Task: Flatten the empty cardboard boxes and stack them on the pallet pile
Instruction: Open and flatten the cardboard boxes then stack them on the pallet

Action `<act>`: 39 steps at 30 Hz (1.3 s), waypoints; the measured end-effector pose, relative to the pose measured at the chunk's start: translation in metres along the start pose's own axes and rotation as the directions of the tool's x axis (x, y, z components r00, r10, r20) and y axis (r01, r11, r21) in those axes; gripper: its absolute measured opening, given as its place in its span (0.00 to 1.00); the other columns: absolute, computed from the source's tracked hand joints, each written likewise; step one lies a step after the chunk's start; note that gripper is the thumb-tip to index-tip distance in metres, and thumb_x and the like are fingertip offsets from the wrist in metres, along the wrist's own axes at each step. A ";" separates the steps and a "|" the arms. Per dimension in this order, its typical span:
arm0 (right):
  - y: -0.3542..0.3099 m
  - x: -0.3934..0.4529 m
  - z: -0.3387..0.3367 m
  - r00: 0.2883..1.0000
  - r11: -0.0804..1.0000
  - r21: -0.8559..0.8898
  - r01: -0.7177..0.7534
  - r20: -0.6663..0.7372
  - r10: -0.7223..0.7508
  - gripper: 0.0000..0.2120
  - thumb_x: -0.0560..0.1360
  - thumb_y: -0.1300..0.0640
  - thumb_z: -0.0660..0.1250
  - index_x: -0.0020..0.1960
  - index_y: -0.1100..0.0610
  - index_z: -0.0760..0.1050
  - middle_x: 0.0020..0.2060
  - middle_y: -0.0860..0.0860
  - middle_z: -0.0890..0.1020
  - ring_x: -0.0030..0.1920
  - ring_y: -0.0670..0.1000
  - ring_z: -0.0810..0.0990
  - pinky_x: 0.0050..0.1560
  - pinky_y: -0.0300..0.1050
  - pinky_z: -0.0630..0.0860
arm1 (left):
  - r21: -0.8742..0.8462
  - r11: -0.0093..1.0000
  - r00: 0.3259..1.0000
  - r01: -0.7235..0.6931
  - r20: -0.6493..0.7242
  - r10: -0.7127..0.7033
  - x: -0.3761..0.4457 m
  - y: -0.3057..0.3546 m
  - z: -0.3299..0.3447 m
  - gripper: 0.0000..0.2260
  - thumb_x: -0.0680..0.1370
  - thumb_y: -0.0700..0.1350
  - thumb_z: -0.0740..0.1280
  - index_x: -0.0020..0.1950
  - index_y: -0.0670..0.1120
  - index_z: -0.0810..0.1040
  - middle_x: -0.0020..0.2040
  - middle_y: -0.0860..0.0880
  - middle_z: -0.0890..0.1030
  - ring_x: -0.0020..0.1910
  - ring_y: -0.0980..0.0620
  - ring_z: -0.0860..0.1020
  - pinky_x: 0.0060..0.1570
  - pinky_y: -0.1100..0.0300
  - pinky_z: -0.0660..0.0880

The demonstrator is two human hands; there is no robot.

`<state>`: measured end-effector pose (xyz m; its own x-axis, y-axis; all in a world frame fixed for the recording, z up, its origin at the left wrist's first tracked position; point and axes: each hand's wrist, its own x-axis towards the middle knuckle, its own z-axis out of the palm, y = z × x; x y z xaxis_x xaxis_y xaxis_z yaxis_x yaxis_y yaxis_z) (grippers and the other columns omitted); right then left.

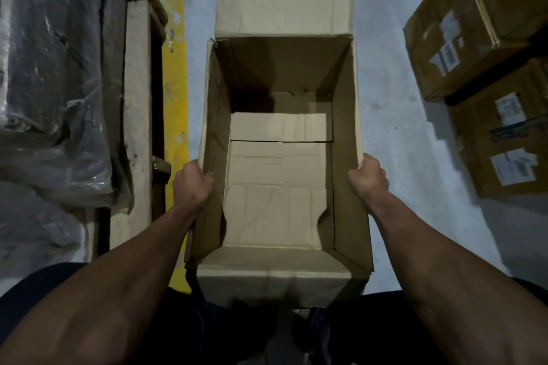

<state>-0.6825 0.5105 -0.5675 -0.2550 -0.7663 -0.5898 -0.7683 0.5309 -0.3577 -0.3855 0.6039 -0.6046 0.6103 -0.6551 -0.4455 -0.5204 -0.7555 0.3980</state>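
Both hands grip the open cardboard box (281, 157) by its long side walls, one on each side, with the forearms reaching forward and slightly inward from the bottom corners of the view. The left hand (192, 184) is curled over the top edge of the left wall, its fingers folded onto the inner face of the wall and its knuckles up. The right hand (369, 178) clamps the right wall the same way, fist-like, with the thumb side toward the box's inside.

The box is held in front of the person's body, above the grey floor (385, 133), its mouth facing up toward the camera. Its long axis runs straight away from the person. The far flap (284, 3) stands open and extends away, while the near flap (275, 284) folds down toward the person's dark trousers. Inside, the bottom flaps lie closed and creased.

A plastic-wrapped load (53, 83) on a wooden pallet (138, 98) lies to the left, beside a yellow floor stripe (175, 98). Labelled cartons (480, 38) are stacked at the right.
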 end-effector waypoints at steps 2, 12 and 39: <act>-0.001 -0.002 -0.003 1.000 1.000 -0.018 0.020 -0.008 -0.020 0.19 0.78 0.65 0.59 0.69 0.59 0.70 0.59 0.60 0.78 0.59 0.62 0.76 0.51 0.47 0.70 | -0.015 1.000 1.000 0.001 -0.021 -0.001 -0.003 0.001 -0.003 0.09 0.80 0.43 0.68 0.49 0.36 0.76 0.47 0.37 0.79 0.49 0.37 0.79 0.51 0.46 0.78; -0.007 -0.045 -0.036 0.982 0.990 0.006 0.141 -0.128 -0.139 0.17 0.79 0.62 0.60 0.66 0.58 0.72 0.57 0.59 0.79 0.58 0.63 0.77 0.54 0.52 0.75 | -0.077 0.994 0.995 -0.077 -0.071 0.071 -0.032 0.016 -0.049 0.10 0.80 0.43 0.68 0.57 0.38 0.76 0.52 0.38 0.80 0.53 0.37 0.79 0.56 0.44 0.78; -0.009 -0.139 -0.126 0.945 0.901 0.337 0.274 -0.269 -0.187 0.10 0.75 0.66 0.64 0.53 0.53 0.73 0.48 0.56 0.80 0.50 0.59 0.80 0.53 0.59 0.81 | -0.197 0.928 0.919 -0.316 -0.306 0.248 -0.125 0.059 -0.133 0.16 0.82 0.41 0.63 0.69 0.41 0.71 0.60 0.40 0.79 0.59 0.39 0.78 0.59 0.41 0.76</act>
<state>-0.7135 0.5667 -0.3912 -0.2553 -0.9206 -0.2954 -0.5638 0.3900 -0.7281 -0.4131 0.6428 -0.4187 0.6148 -0.7860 -0.0650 -0.5584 -0.4921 0.6679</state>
